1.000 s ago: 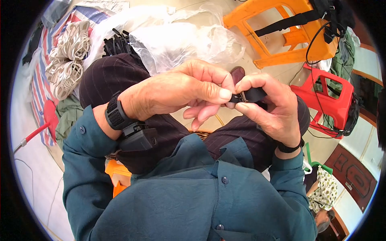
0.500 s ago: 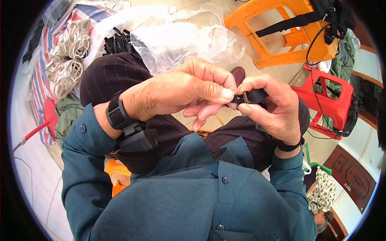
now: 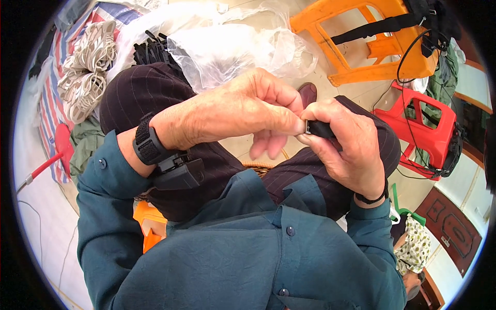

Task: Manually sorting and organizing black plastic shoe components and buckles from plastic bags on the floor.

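Note:
Above my lap, a short black strap (image 3: 322,129) with a small metal buckle (image 3: 308,127) spans the gap between my hands. My right hand (image 3: 356,144) is closed round the strap, its thumb and forefinger pinching just behind the buckle. From the other side my left hand (image 3: 240,111) pinches at the buckle, thumb against forefinger, with its other fingers hanging loose below. Those left fingertips hide whatever part of the strap lies between them. Past my left knee sits a bundle of similar black straps (image 3: 152,50).
Clear plastic bags (image 3: 222,51) lie on the floor ahead. An orange stool (image 3: 338,62) and a red stool (image 3: 426,116) stand to the right, with cables across them. Pale lace-up shoes (image 3: 85,77) rest on striped sheeting at left. Another person (image 3: 415,245) is at lower right.
My left fingertips have come right up to the buckle, covering the dark strap end that showed between the hands. The buckle has turned slightly in my right hand.

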Demonstrator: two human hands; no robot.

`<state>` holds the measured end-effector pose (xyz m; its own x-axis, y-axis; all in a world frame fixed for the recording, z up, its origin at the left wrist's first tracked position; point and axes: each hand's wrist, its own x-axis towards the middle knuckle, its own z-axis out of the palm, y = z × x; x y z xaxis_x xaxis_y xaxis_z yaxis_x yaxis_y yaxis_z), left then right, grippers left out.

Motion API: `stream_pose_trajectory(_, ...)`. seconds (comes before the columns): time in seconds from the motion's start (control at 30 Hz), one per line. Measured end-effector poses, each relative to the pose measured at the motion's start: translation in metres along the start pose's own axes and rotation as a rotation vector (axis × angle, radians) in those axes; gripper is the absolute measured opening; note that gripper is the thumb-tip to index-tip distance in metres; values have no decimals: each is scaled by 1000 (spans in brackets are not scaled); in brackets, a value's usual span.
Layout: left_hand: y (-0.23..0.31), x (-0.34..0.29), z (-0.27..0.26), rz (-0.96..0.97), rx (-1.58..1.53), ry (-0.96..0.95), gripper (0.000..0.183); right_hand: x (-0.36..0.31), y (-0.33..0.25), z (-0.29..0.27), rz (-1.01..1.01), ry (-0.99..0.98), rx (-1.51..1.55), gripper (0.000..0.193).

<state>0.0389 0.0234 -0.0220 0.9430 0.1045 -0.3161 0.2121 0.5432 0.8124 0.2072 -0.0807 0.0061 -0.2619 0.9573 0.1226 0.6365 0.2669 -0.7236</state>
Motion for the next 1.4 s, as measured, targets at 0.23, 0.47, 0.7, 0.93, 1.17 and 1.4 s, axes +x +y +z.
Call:
stream_pose_trajectory(0.23,-4,-2,0,-5,-45,10,18,-4,-5,0,14,25,-61,38)
stream_pose_trajectory(0.47,-5,-2,2,-22,-149,14,17,-5,-4,0,38,37,-22,35)
stream_pose_trajectory(0.7,0,-4,5,-41,-62,47,16,-4,-3,-1,34,49,19,33)
stream_pose_trajectory(0.93,2,-3,9,-50,8,120,12,-3,-3,0,26,56,14,33)
stream_pose_trajectory(1.17,-11,-1,10,128,221,212,11,-1,-1,2,70,50,48,29)
stream_pose_trajectory(1.4,-20,2,9,320,508,286,9,0,2,5,75,91,43,25)
